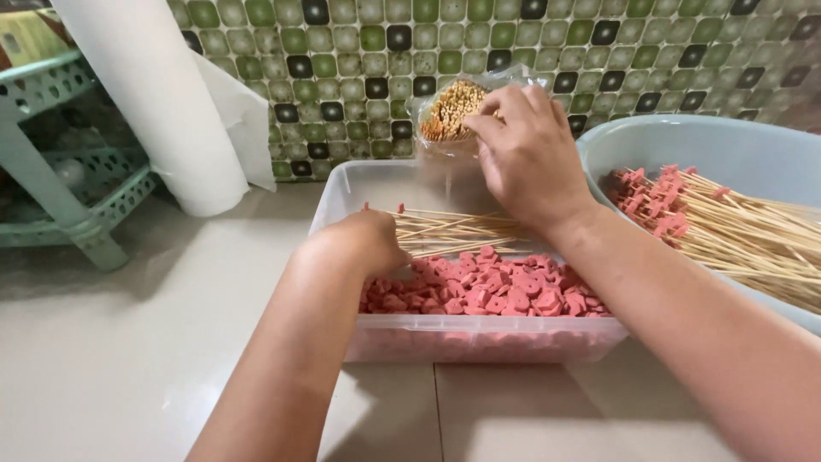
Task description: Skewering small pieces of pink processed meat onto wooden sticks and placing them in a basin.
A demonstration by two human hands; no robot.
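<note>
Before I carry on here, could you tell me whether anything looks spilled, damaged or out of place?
Nothing stands out. The pink pieces lie inside the clear tub, the loaded skewers rest in the pale blue basin, the left hand holds a bundle of bare skewers, and the right hand touches the bag of sticks.

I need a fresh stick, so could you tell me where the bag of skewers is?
The bag of skewers is top centre, against the tiled wall behind the clear tub, under the right hand.

A clear plastic bag (457,107) of tan skewers, open end toward the camera, stands against the tiled wall behind the clear tub (376,184), with the right hand (526,154) resting on it.
</note>
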